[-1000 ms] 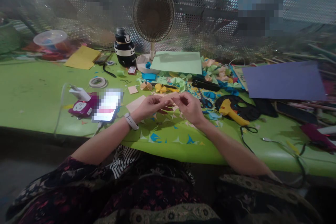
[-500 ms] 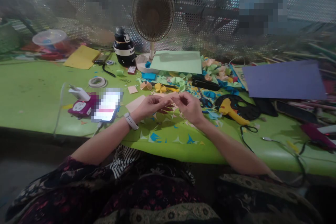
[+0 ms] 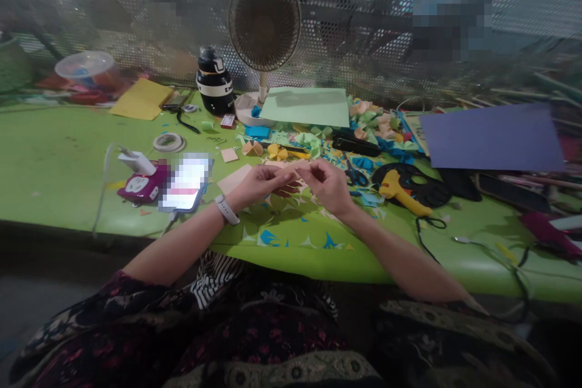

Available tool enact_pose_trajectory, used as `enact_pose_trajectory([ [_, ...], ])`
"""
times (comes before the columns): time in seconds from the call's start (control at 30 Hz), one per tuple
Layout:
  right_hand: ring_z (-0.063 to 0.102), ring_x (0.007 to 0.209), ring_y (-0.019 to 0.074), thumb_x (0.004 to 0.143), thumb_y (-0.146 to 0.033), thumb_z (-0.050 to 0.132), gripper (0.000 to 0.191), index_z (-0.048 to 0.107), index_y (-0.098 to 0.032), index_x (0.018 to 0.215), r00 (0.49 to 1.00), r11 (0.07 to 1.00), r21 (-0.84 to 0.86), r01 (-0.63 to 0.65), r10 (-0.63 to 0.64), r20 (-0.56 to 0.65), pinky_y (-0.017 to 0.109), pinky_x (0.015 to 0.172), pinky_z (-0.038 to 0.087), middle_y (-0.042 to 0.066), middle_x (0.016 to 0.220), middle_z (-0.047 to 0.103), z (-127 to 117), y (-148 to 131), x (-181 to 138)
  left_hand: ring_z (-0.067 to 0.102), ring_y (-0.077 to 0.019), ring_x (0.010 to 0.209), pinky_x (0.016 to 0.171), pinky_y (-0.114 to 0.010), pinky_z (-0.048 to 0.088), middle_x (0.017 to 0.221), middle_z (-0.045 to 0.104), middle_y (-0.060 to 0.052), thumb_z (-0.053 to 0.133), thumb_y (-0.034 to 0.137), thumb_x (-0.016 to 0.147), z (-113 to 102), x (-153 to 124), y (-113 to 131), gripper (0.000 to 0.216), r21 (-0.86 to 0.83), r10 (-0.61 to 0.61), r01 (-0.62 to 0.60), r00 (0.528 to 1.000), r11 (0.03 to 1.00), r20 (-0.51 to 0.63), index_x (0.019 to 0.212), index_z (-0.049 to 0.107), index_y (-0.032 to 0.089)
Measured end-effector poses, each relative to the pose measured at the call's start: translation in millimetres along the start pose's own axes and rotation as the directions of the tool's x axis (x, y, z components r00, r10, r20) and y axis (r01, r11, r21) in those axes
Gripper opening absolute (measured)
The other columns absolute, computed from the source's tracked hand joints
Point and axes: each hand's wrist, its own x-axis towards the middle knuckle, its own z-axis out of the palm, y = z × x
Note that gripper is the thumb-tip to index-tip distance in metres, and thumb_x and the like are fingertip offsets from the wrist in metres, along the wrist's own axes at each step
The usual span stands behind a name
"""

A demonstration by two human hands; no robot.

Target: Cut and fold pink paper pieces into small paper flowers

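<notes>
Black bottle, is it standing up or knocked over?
Standing up: the black bottle rests on its base, narrow top pointing up, left of the fan.

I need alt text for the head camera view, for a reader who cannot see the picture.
The left hand and the right hand pinch a small pale paper piece over a green table littered with coloured scraps. A yellow glue gun lies to their right; a small fan stands at the back.
</notes>
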Motion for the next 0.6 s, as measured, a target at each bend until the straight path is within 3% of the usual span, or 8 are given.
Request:
enact_pose_trajectory([
  [0.6, 0.036, 0.053, 0.0107, 0.086, -0.065, 0.063, 0.048, 0.05, -0.022, 0.069, 1.0, 1.0, 0.003, 0.012, -0.012, -0.017, 0.028, 0.053, 0.034, -0.004, 0.059, 0.044, 0.5, -1.1, 0.7, 0.077, -0.0222, 0.093, 0.085, -0.035, 0.062, 0.097, 0.08, -0.013, 0.075, 0.06, 0.079, 1.1, -0.7, 0.7, 0.053, -0.03, 0.023, -0.023, 1.0, 0.999, 0.009, 0.102, 0.074, 0.013],
])
